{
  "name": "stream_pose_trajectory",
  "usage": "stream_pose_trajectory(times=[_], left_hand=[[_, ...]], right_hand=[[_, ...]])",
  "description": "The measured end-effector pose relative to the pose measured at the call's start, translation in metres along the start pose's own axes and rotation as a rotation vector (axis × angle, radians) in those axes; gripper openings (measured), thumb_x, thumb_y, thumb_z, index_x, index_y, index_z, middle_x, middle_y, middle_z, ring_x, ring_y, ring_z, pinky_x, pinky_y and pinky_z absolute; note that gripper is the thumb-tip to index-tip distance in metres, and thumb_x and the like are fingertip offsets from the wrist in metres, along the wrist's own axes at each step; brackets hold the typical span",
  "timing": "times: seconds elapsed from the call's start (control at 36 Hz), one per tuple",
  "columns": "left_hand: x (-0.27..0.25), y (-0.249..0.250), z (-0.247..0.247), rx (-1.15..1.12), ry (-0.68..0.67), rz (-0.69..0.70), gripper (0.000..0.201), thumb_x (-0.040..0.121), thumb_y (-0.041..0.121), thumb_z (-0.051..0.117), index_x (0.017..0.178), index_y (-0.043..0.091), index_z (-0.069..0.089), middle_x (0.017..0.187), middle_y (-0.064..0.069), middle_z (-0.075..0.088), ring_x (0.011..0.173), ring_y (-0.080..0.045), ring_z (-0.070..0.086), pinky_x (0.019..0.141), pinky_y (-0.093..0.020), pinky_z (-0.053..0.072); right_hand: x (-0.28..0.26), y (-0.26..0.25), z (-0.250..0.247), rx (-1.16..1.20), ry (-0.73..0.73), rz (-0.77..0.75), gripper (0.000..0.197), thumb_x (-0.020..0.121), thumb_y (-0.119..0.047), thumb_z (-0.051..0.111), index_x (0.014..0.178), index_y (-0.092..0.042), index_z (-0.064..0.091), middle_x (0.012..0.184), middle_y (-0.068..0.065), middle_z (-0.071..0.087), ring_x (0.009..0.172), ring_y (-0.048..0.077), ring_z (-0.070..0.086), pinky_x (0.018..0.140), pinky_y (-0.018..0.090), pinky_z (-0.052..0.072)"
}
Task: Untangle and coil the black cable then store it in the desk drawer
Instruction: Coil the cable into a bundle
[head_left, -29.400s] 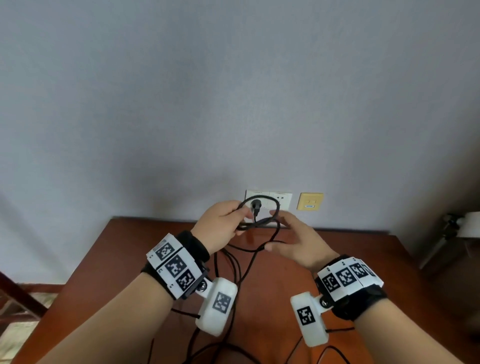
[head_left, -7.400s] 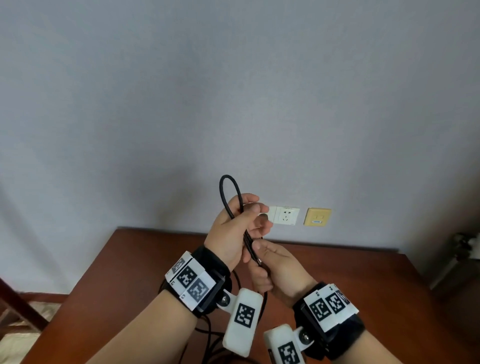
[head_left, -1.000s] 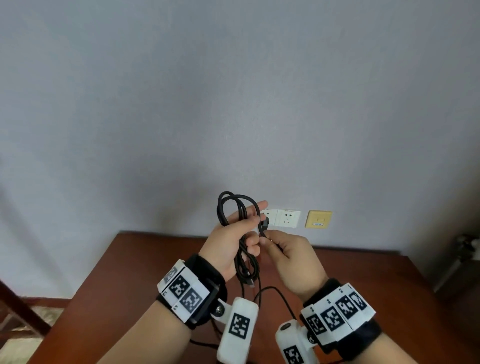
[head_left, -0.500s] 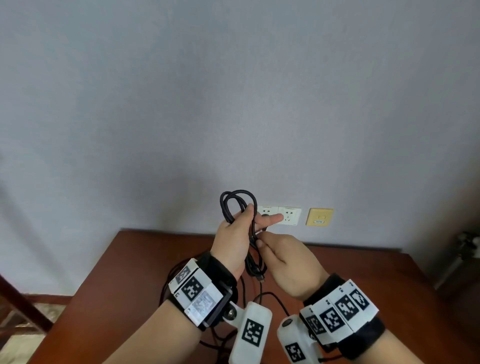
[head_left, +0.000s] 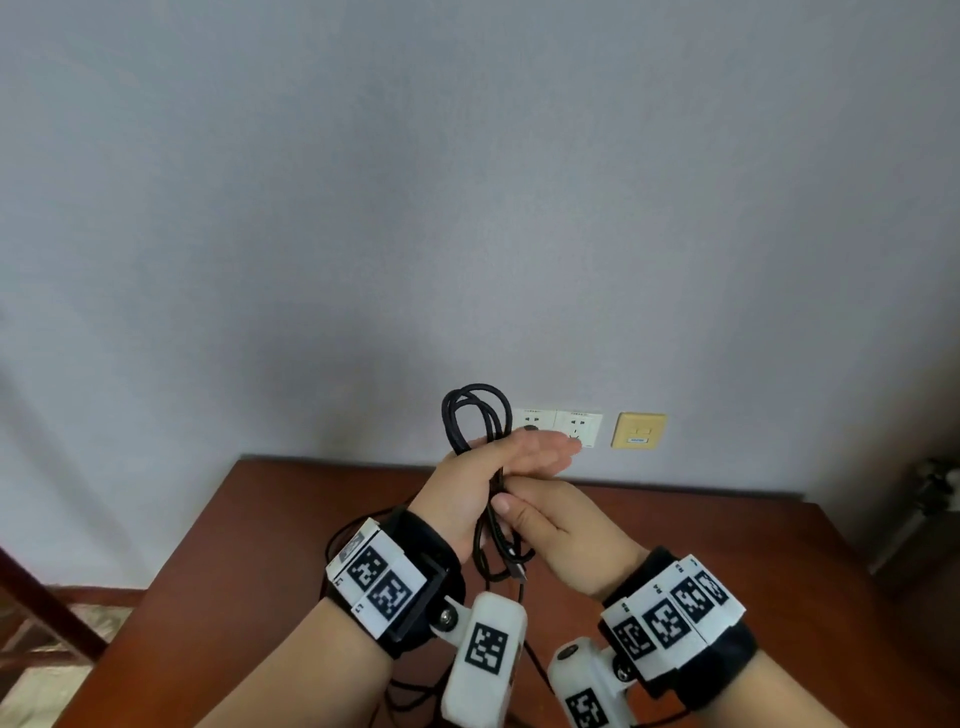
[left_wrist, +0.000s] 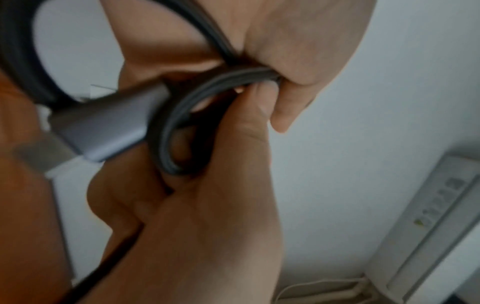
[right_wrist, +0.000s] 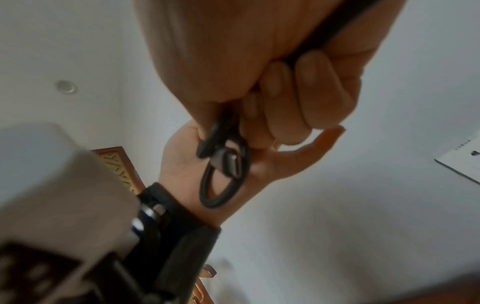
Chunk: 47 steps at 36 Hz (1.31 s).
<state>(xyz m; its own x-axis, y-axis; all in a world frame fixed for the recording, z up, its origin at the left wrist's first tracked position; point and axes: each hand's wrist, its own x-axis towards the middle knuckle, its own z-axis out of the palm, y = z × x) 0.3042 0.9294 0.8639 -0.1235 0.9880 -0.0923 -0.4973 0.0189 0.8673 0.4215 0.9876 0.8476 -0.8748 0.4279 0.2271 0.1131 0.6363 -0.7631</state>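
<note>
The black cable (head_left: 474, 410) is gathered into a narrow coil held upright above the brown desk (head_left: 260, 545). My left hand (head_left: 519, 457) holds the coil across its palm under the thumb, fingers stretched out toward the right. My right hand (head_left: 519, 514) sits just below, thumb and curled fingers pinching the strands. Loops stick out above the left hand and below both hands. The grey plug (head_left: 517, 571) hangs at the bottom loop. In the left wrist view the plug (left_wrist: 103, 127) lies beside the loop (left_wrist: 182, 123). The right wrist view shows the plug (right_wrist: 226, 162) against the left palm.
The desk stands against a grey wall with white sockets (head_left: 576, 426) and a yellow plate (head_left: 638, 430) just behind my hands. Thin black wires (head_left: 337, 540) lie on the desk under my wrists. A dark wooden chair part (head_left: 47, 603) stands at the left.
My right hand slid from the coil's upper part down to its middle. The slack tail that hung below is drawn in, and my left fingers have straightened.
</note>
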Motion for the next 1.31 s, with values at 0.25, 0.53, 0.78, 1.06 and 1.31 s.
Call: stream_pose_trajectory(times=[0.25, 0.53, 0.78, 1.06, 1.31], left_hand=[[0.005, 0.015, -0.014, -0.335, 0.266, 0.311, 0.030, 0.102, 0.013, 0.035, 0.104, 0.017, 0.065, 0.076, -0.003, 0.071, 0.056, -0.011, 0.063, 0.056, -0.025, 0.054], [0.002, 0.029, -0.036, -0.322, 0.330, 0.331, 0.026, 0.100, 0.011, 0.036, 0.091, 0.015, 0.060, 0.053, 0.006, 0.046, 0.032, -0.003, 0.027, 0.034, -0.014, 0.027], [0.004, 0.031, -0.039, 0.063, 0.394, 0.287, 0.021, 0.100, 0.013, 0.044, 0.094, 0.014, 0.064, 0.062, 0.004, 0.054, 0.038, -0.005, 0.029, 0.036, -0.018, 0.027], [-0.002, 0.016, -0.019, 0.425, 0.240, 0.052, 0.017, 0.098, 0.016, 0.050, 0.090, 0.014, 0.065, 0.075, -0.006, 0.070, 0.045, -0.010, 0.034, 0.041, -0.022, 0.028], [-0.007, -0.002, -0.009, 0.470, 0.014, 0.014, 0.059, 0.078, 0.077, 0.043, 0.068, 0.025, 0.069, 0.062, -0.002, 0.062, 0.051, -0.015, 0.041, 0.051, -0.026, 0.036]], right_hand=[[-0.008, 0.012, -0.008, 0.472, 0.096, 0.320, 0.019, 0.097, -0.015, 0.048, 0.079, -0.008, 0.053, 0.048, 0.002, 0.034, 0.035, 0.007, 0.027, 0.037, 0.016, 0.024], [-0.018, 0.043, -0.033, 0.044, 0.324, 0.423, 0.031, 0.082, -0.037, 0.069, 0.069, -0.012, 0.055, 0.054, -0.011, 0.044, 0.051, 0.004, 0.038, 0.056, 0.022, 0.033], [-0.019, 0.029, -0.049, -0.572, 0.052, 0.047, 0.032, 0.091, -0.032, 0.038, 0.112, -0.032, 0.063, 0.079, -0.019, 0.047, 0.074, 0.005, 0.049, 0.063, 0.024, 0.038], [-0.003, 0.002, -0.048, -0.510, -0.060, -0.263, 0.026, 0.091, -0.028, 0.045, 0.104, -0.026, 0.068, 0.080, -0.020, 0.043, 0.071, -0.006, 0.039, 0.060, 0.005, 0.029], [0.000, -0.001, -0.039, -0.226, 0.277, -0.186, 0.022, 0.078, -0.045, 0.065, 0.086, -0.034, 0.048, 0.064, -0.010, 0.056, 0.059, 0.005, 0.053, 0.058, 0.020, 0.045]])
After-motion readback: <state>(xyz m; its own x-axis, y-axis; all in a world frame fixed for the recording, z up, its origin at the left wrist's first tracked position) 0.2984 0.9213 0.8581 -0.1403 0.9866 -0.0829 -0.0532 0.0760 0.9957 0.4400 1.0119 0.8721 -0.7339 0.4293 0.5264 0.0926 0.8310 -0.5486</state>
